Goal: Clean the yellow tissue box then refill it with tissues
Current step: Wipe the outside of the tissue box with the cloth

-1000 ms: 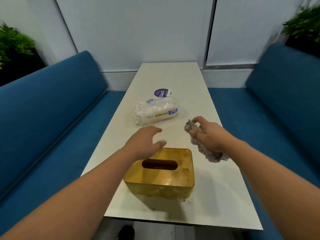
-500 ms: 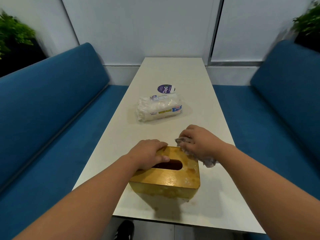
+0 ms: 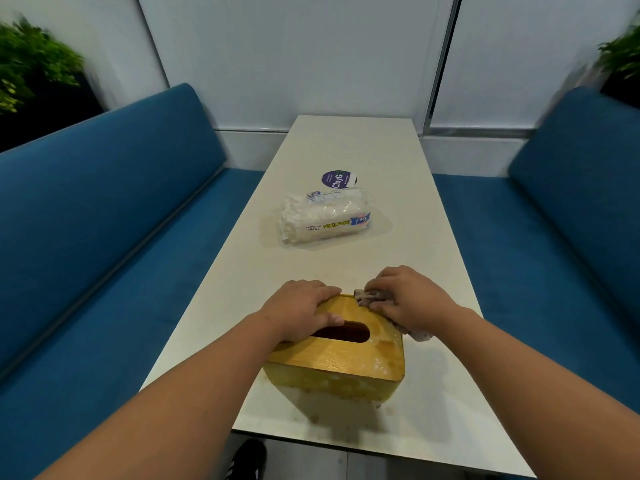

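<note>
Hands met on the yellow tissue box (image 3: 341,358), which stood near the front edge of the long white worktop (image 3: 349,147). The left hand (image 3: 299,308) lay across the box's left far corner, its fingers draped over the far edge and its thumb resting at the rim of the dark oval slot (image 3: 341,332) in the lid, so that it held the box down. The right hand (image 3: 408,297) clutched a crumpled grey cloth (image 3: 369,296) and pressed it against the lid's far right corner; a further bit of the cloth showed below the wrist, off the box's right side. The lid's right part looked wet and shiny, and pale spots showed along the box's front wall.

Farther up the worktop, well apart from the box, lay a clear plastic pack of white tissues (image 3: 325,216) with a yellow and blue label. Just beyond it, a round purple sticker (image 3: 337,179) lay flat on the surface.

Blue upholstered benches (image 3: 104,209) ran along both sides of the worktop. Green plants (image 3: 31,64) stood behind the bench backs at left and right, and white wall panels closed the far end. A dark shoe (image 3: 247,457) showed below the worktop's near edge.
</note>
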### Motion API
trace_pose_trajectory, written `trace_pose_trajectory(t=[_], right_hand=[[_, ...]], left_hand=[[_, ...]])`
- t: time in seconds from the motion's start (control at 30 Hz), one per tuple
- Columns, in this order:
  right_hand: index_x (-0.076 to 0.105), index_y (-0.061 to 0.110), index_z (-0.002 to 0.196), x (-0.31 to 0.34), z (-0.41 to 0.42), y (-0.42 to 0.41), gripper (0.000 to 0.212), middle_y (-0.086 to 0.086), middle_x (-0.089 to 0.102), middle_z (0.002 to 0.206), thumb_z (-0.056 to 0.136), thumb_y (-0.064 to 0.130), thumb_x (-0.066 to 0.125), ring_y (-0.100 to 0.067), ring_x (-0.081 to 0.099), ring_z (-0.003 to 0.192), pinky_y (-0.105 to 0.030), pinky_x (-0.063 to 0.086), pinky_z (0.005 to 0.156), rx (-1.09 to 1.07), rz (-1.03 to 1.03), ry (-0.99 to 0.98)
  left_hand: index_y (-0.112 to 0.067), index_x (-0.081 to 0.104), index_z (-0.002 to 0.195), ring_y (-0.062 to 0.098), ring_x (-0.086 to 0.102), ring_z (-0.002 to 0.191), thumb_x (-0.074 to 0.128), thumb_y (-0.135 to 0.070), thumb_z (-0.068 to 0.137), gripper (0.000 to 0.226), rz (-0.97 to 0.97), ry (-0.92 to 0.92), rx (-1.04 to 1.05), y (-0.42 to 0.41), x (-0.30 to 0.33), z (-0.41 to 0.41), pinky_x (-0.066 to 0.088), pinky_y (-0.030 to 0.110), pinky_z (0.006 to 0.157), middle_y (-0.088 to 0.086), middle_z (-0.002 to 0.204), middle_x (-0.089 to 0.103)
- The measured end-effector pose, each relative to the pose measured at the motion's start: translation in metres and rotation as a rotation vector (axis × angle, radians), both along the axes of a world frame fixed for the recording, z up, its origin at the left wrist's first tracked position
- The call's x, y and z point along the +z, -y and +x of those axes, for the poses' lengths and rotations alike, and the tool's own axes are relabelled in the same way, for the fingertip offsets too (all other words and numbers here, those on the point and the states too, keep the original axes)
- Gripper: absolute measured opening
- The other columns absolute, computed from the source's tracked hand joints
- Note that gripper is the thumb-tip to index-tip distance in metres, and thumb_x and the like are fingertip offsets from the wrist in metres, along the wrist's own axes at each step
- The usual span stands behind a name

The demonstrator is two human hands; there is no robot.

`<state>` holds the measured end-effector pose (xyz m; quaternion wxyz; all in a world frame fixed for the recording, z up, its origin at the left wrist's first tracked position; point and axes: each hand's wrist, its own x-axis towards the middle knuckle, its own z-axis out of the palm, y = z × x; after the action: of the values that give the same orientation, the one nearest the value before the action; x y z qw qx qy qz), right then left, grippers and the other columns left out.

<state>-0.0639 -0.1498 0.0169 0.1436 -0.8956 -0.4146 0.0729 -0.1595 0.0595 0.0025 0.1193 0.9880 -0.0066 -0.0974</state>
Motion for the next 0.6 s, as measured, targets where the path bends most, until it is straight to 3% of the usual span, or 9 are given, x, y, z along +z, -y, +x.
trace_pose_trajectory(t=[0.1, 0.23, 0.6], right_hand=[[0.065, 0.029, 0.122, 0.001, -0.003, -0.001, 0.033, 0.011, 0.060, 0.119, 0.093, 0.042, 0.057, -0.011, 0.048, 0.109, -0.029, 0.045, 0.087, -0.007, 0.026, 0.038], [0.067, 0.032, 0.120, 0.002, -0.015, -0.009, 0.035, 0.014, 0.060, 0.117, 0.094, 0.050, 0.051, -0.009, 0.046, 0.106, -0.028, 0.045, 0.082, 0.139, -0.020, 0.070], [0.065, 0.033, 0.122, 0.002, -0.016, -0.004, 0.036, 0.014, 0.059, 0.120, 0.096, 0.049, 0.048, -0.009, 0.047, 0.105, -0.028, 0.046, 0.081, 0.068, -0.035, 0.107]], left_hand=[[-0.033, 0.035, 0.150, 0.020, 0.043, 0.130, 0.047, -0.063, 0.092, 0.066, -0.005, 0.008, 0.002, -0.001, -0.001, 0.000, 0.030, 0.035, 0.108, -0.006, 0.146, 0.048], [-0.034, 0.037, 0.149, 0.019, 0.044, 0.129, 0.049, -0.062, 0.092, 0.065, -0.014, 0.021, -0.001, -0.001, -0.002, 0.000, 0.031, 0.035, 0.109, -0.007, 0.146, 0.048], [-0.034, 0.034, 0.150, 0.019, 0.042, 0.131, 0.049, -0.062, 0.092, 0.066, -0.010, 0.032, -0.002, -0.001, -0.001, -0.001, 0.029, 0.035, 0.110, -0.007, 0.148, 0.046]])
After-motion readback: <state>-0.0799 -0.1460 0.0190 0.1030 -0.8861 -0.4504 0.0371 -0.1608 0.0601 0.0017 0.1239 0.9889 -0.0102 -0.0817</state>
